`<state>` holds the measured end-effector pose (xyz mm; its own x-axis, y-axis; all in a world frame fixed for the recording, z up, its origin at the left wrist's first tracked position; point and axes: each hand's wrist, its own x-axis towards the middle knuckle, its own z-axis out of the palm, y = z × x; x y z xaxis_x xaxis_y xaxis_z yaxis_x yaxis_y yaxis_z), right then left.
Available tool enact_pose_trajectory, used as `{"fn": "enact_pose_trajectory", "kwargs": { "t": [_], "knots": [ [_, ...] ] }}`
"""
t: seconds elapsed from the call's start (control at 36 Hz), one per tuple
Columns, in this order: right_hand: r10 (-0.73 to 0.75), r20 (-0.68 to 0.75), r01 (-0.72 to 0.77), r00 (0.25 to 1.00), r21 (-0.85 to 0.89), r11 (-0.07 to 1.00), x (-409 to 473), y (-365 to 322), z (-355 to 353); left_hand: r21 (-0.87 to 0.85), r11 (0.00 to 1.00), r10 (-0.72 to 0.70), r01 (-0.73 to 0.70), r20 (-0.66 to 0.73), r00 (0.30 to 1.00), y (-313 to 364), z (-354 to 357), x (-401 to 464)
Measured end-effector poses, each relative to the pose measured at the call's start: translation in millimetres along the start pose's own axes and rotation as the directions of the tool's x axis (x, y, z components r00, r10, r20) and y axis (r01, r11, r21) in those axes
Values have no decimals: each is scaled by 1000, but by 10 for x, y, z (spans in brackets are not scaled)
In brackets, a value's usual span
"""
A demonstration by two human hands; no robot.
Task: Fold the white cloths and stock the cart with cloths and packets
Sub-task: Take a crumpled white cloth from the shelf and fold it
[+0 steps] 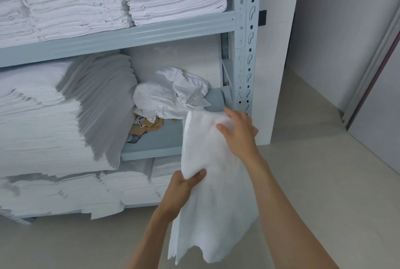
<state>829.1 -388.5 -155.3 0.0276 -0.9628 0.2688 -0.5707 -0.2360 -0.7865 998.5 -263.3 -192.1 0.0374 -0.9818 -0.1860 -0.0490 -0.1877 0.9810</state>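
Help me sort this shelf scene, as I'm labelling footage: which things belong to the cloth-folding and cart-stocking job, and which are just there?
Part of the job:
- white cloth, held by left hand and right hand
- crumpled cloths on the middle shelf
- brown packets under them
- folded stacks

Just there:
- metal rack upright
- wall
- floor

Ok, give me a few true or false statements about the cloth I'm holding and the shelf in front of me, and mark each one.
1. Both hands hold the white cloth. True: left hand pinches its edge, right hand grips the top.
2. Brown packets lie on the middle shelf. True.
3. The crumpled cloth sits on the floor. False: it sits on the shelf above the packets.
4. The top shelf is bare. False: folded cloth stacks fill it.
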Motion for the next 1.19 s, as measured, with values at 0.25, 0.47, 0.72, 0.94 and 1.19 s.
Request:
{"fn": "enact_pose_trajectory", "kwargs": {
  "t": [0.25, 0.47, 0.72, 0.94, 1.19],
  "knots": [
    [573, 499, -656, 650, -13, 755, -686, 1009, 349, -81, 992, -110, 99, -145, 983, 95, -114, 156],
    [559, 699, -835, 446, 100, 542, -989, 1197, 422, -121, 985, -143, 124, -162, 976, 36, -351, 168],
    [262, 650, -700, 714, 655, 283, -760, 976, 224, -311, 922, -285, 229, -147, 947, 198, -667, 205],
    [286, 474, -550, 833, 766, 332, -361, 328, 51, -677, 732, -76, 71, 22, 997, 93, -826, 152],
    [267, 358, -444, 895, 652, 614, -96, 150, -149, -282, 959, -28, -31, -200, 979, 117, -823, 140]
  ]
}}
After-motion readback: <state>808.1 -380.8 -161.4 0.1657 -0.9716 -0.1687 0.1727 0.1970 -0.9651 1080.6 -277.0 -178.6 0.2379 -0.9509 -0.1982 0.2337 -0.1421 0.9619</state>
